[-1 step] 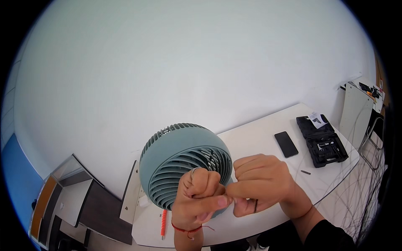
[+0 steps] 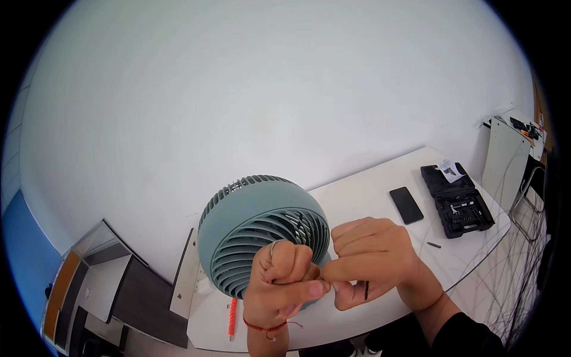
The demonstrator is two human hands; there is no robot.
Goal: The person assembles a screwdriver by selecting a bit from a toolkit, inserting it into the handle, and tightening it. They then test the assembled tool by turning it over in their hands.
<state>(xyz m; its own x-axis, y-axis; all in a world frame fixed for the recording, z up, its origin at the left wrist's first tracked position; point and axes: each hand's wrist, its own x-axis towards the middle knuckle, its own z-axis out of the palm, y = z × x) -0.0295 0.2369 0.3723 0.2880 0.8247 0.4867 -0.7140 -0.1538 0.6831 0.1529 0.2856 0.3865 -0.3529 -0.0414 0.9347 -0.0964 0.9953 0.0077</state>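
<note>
In front of a grey-green round fan [image 2: 256, 196] my two hands meet, thumbs and fingertips almost touching. My left hand [image 2: 284, 279] is curled closed, its thumb pressed against the fingers; whatever it may pinch is hidden. My right hand [image 2: 375, 256] is closed too, knuckles up, and a thin dark rod [image 2: 366, 290] shows below its curled fingers. The fan stands on the white table, its slatted grille facing me and partly covered by my left hand. A red twisted-handled tool [image 2: 232, 319] lies left of my left wrist.
On the white table [image 2: 369, 184] to the right lie a black phone [image 2: 406, 205], a small dark bit [image 2: 434, 244] and an open black tool case [image 2: 461, 205] with a paper leaflet [image 2: 450, 171]. A white wall rises behind; a shelved cabinet [image 2: 95, 279] stands left.
My right hand has shifted very slightly, and the dark rod below its fingers shows more plainly. The left hand, the fan and the table things look the same.
</note>
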